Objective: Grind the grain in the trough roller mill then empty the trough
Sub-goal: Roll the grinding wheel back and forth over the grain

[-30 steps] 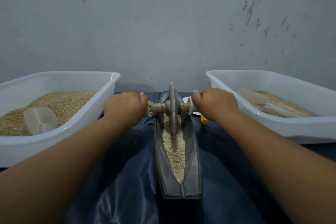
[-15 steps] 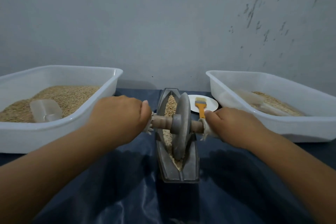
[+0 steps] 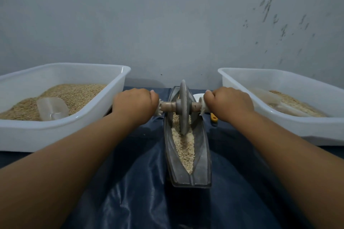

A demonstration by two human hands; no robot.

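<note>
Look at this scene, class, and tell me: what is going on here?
A person is grinding grain in a narrow trough with a roller wheel. The left hand and right hand each grip one end of the wheel's axle, with the wheel standing toward the far end of the trough. Crushed grain lies along the trough, so it is not yet emptied. A white tub of grain with a clear scoop sits on each side.
</note>
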